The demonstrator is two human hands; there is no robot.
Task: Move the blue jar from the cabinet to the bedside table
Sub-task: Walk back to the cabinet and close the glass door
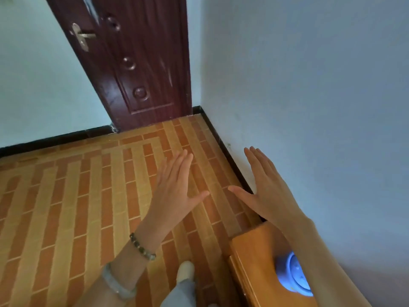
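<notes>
The blue jar stands on an orange wooden cabinet top at the lower right, partly hidden behind my right forearm. My left hand is held flat over the floor with its fingers spread and nothing in it; two bracelets circle that wrist. My right hand is also flat and empty, palm down, well beyond the jar and near the wall. Neither hand touches the jar.
A dark red door with a metal handle stands at the back. Pale walls meet at a corner with a black skirting board. Orange brick-pattern flooring fills the left. My shoe shows at the bottom.
</notes>
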